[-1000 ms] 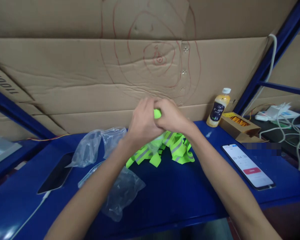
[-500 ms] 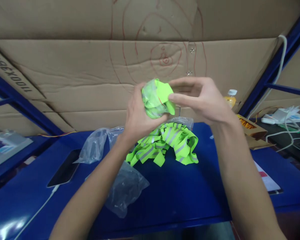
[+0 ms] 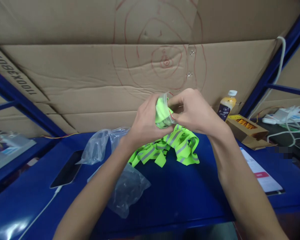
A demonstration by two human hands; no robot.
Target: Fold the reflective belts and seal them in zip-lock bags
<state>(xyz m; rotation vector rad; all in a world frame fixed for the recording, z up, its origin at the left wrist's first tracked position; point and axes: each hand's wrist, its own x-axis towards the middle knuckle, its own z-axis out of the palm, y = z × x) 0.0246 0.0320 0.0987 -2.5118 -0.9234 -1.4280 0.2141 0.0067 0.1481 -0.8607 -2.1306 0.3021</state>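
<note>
One neon-yellow fabric bundle (image 3: 162,111) in clear plastic bag (image 3: 166,123), held above glossy blue tabletop (image 3: 185,196). Left hand (image 3: 147,120) clamped round it; right hand (image 3: 196,111) at bag rim, can't tell if pinching. Crumpled neon-yellow, grey-striped strips (image 3: 182,145) below. Behind: creased brown cardboard wall (image 3: 77,66).

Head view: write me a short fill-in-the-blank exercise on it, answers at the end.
1. The left hand grips a neon bundle inside a clear bag made of ____.
2. The striped neon fabric lies on a tabletop coloured ____.
3. The drink bottle has a cap coloured ____.
4. The rings drawn on the cardboard are ____.

Missing words: plastic; blue; white; red.
</note>
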